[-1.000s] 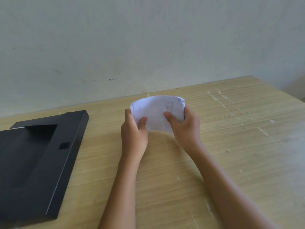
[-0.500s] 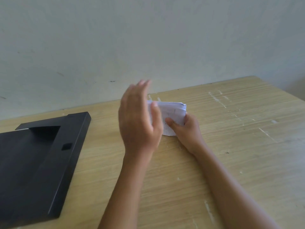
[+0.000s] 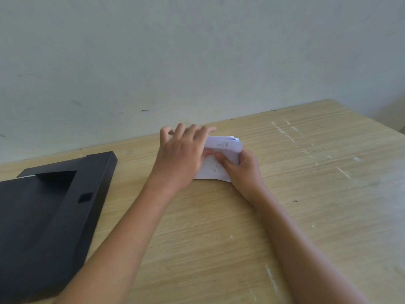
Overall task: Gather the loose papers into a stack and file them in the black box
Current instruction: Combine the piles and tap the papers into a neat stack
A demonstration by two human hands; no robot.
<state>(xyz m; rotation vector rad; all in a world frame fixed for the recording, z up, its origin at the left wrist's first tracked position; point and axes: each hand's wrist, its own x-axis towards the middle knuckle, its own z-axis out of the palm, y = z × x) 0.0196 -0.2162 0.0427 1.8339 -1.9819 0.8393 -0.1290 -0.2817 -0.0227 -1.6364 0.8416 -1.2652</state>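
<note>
A small stack of white printed papers [image 3: 225,148] stands on its lower edge on the wooden table [image 3: 306,194], near the middle. My right hand [image 3: 245,170] grips the stack at its right side, thumb across the front sheet. My left hand [image 3: 182,154] lies flat against the stack's left side with its fingers spread, covering that part of the papers. The black box [image 3: 72,205] lies open at the left of the table, about a hand's width from my left forearm.
A pale wall [image 3: 197,62] runs right behind the table's far edge. The table's right edge shows at the far right. Bare tabletop stretches in front of and to the right of my hands.
My left hand let go of the stack's left edge, rose, then came down flat against the stack's left side. My right hand kept its hold and lowered the papers onto the table.
</note>
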